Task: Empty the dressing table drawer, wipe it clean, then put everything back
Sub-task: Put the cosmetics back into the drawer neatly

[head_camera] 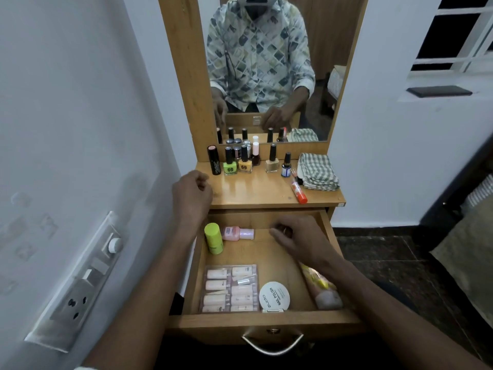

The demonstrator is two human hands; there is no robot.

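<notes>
Drawer (266,321) open, about half emptied by my read: 5 items inside, bottles (244,162) on tabletop (256,190). Cloth (317,170) folded; wipe likely pending. Your left hand (190,194) over tabletop edge, loosely curled, empty. Your right hand (296,240) in drawer, fingers curled; grip unclear.

Everything's warm honey-brown wood here, worktop (266,190) and drawer (266,320) alike. Up top there's a neon green polish (230,166), a mustard yellow polish (245,164) and a beige polish (271,164), all black-capped. There's also a black lipstick (214,160) with a pale pink end, and a green-and-white checked cloth (317,170). Down in the drawer are a lime bottle (214,238), a pink bottle (237,233) with a pearly cap, and a white tin (274,296) with black lettering. The mirror shows a shirt (257,49) that's whitish with grey and olive diamonds.
</notes>
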